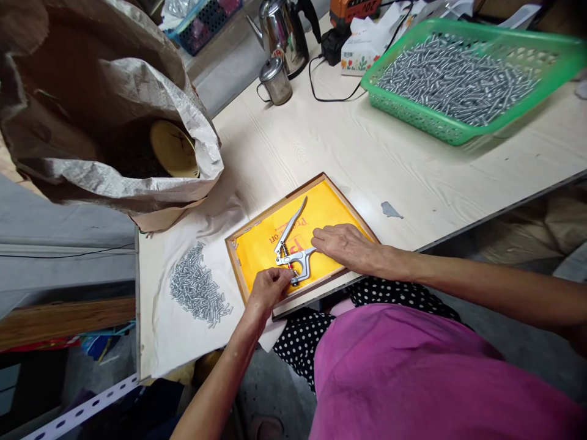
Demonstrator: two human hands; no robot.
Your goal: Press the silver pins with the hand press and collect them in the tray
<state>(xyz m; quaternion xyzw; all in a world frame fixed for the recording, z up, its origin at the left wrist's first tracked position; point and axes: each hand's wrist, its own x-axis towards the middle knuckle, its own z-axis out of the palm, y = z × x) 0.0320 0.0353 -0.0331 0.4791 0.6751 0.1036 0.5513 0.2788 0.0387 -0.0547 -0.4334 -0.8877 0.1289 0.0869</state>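
A silver hand-press tool (300, 261) lies over a shallow tray (324, 177) lined with a yellow sheet (266, 235). Its upper lever is spread away from the lower handle. My right hand (346, 247) is closed around the end of the lower handle. At the tool's jaw, my left hand (269, 290) has thumb and finger pinched together; what they hold is too small to make out. Something small and red shows in the jaw, just beside those fingertips. Left of the tray, a pile of small silver metal pieces (197, 286) rests on a pale cloth (172, 342).
A green basket (422, 122) full of silver metal pieces stands at the back right. At the back are a kettle (287, 40), a metal cup (276, 82), a tissue pack (358, 55) and a cable. A large open sack (206, 153) containing a yellow bowl (174, 150) stands at the left.
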